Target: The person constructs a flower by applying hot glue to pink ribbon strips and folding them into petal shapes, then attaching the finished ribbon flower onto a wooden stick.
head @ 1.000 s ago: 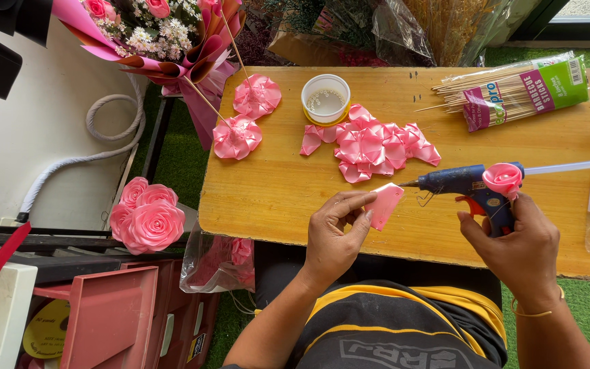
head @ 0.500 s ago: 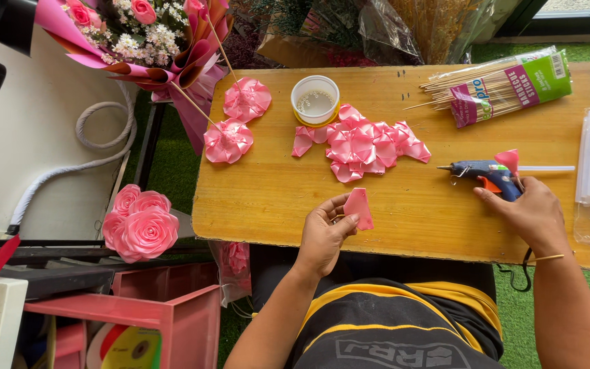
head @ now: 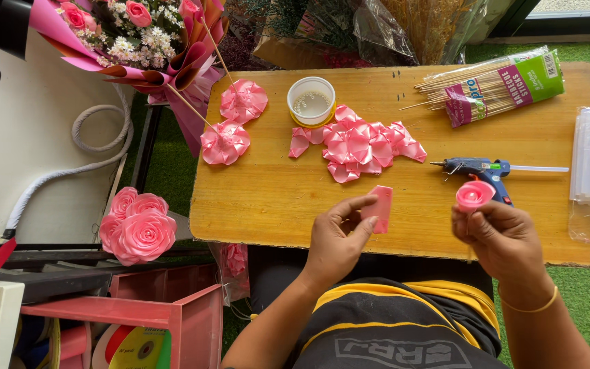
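- Left hand point(head: 339, 236): fingers pinch a folded pink ribbon piece point(head: 380, 208) over the near edge of the wooden surface point(head: 268, 198); thumb on its face
- Right hand point(head: 503, 236): fingers closed around a small rolled ribbon bud point(head: 474, 195), right of the ribbon piece, just near of the blue glue gun point(head: 476, 169) lying on the surface
- I judge both light, soft, slippery satin; the bud would crush or unroll; best held low at its base, the piece by its edges
- Loose pink petals point(head: 360, 145) lie farther off, beside a white cup point(head: 311, 102)
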